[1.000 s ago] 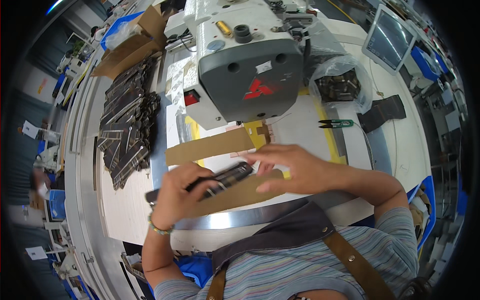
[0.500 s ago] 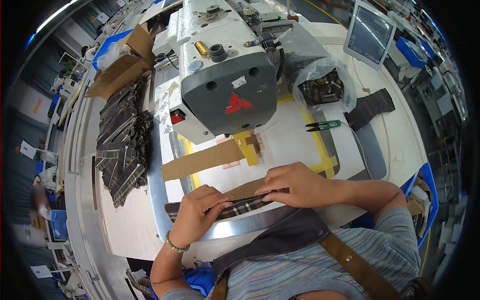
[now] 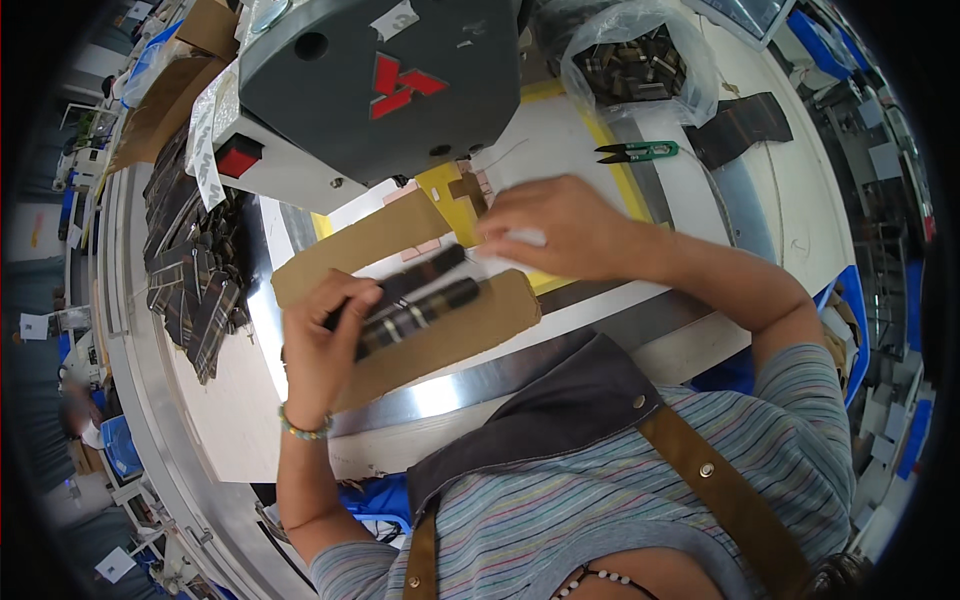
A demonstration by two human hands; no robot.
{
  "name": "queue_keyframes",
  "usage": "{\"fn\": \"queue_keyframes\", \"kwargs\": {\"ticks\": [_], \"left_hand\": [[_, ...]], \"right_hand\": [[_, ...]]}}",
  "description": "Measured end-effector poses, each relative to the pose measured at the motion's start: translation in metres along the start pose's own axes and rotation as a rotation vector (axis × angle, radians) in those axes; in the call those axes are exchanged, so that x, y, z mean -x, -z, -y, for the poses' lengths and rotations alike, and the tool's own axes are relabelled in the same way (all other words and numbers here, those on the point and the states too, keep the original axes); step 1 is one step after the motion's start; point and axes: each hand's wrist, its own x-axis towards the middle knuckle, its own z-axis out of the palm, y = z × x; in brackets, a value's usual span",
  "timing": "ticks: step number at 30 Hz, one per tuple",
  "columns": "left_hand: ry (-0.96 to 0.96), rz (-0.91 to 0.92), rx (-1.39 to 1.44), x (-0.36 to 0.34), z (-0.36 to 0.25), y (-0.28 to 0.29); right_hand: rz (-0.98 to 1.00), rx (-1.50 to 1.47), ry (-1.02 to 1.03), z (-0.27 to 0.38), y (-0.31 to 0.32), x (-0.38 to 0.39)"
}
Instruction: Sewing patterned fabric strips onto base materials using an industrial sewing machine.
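Two dark plaid fabric strips [image 3: 420, 312] are in my left hand [image 3: 325, 330], pinched at their left end between thumb and fingers, above a brown cardboard piece [image 3: 450, 355]. My right hand [image 3: 550, 228] is just above their right ends, fingers curled and blurred; I cannot tell whether anything is in them. A second cardboard strip [image 3: 360, 240] lies on the white work plate beside a yellow piece [image 3: 440, 205], below the grey-and-white machine head [image 3: 370, 140].
A pile of plaid strips [image 3: 195, 290] and an open carton [image 3: 165, 115] stand at the left. At the right are green-handled snips [image 3: 650, 151], a clear bag of small dark pieces [image 3: 630, 70], a dark fabric piece [image 3: 740, 128], a screen [image 3: 740, 15] and a blue bin [image 3: 845, 290].
My right hand has lifted off the fabric and moved up toward the machine. My left hand has shifted left and up with the strips. The view has also shifted.
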Motion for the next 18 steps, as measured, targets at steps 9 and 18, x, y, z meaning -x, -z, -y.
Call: {"fn": "queue_keyframes", "kwargs": {"ticks": [9,18], "left_hand": [[0.178,0.103,0.165,-0.061,0.055,0.038],[0.205,0.186,-0.063,-0.070,0.090,0.027]], "right_hand": [[0.075,0.340,0.290,-0.058,0.002,0.000],[0.109,0.325,0.264,-0.065,0.000,0.003]]}}
